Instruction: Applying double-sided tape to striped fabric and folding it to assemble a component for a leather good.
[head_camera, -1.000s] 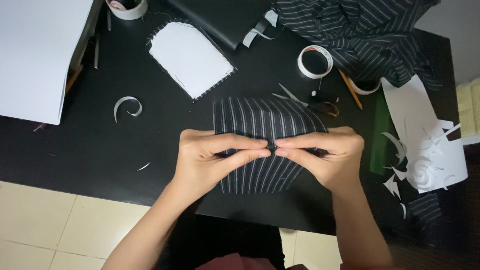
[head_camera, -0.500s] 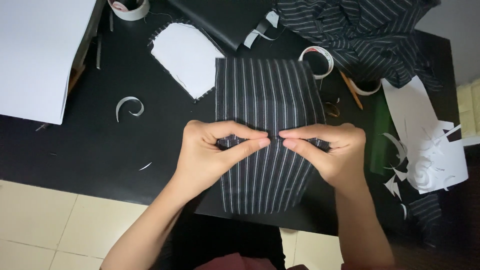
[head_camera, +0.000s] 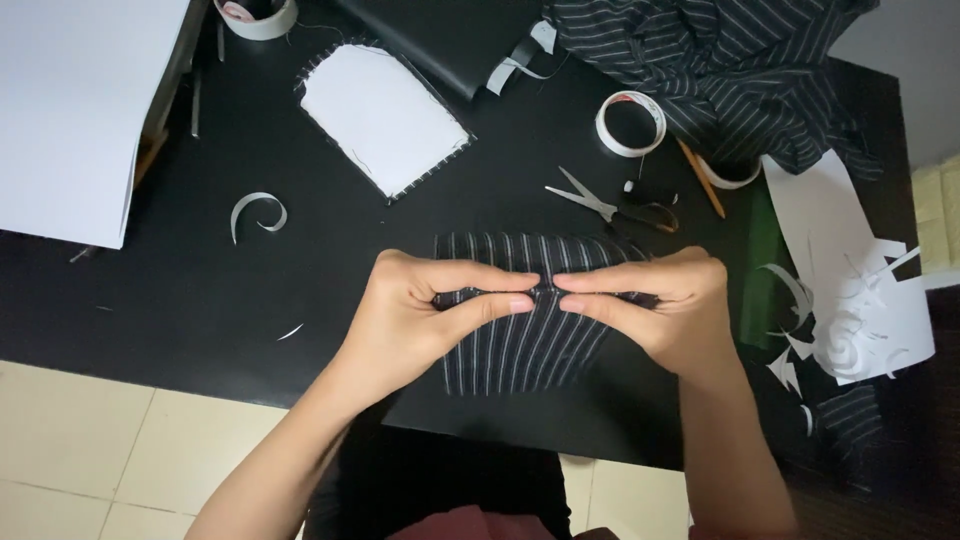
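A piece of black fabric with thin white stripes (head_camera: 520, 350) lies folded on the black table (head_camera: 200, 290), near its front edge. My left hand (head_camera: 420, 310) pinches the fold from the left, thumb and fingers closed on the cloth. From the right, my right hand (head_camera: 660, 310) pinches the same fold. The fingertips of both hands almost meet at the middle of the piece. The upper part of the fabric is doubled over toward me.
Scissors (head_camera: 610, 205) lie just behind the fabric. A tape roll (head_camera: 630, 122) and a heap of striped cloth (head_camera: 740, 70) sit at back right. A white stitched-edge shape (head_camera: 380, 115) lies at back centre, white sheets (head_camera: 70, 110) at left, paper scraps (head_camera: 850, 290) at right.
The striped piece, spread out long half a second ago, is folded down again and looks shorter. Both hands stay pinched at its middle.
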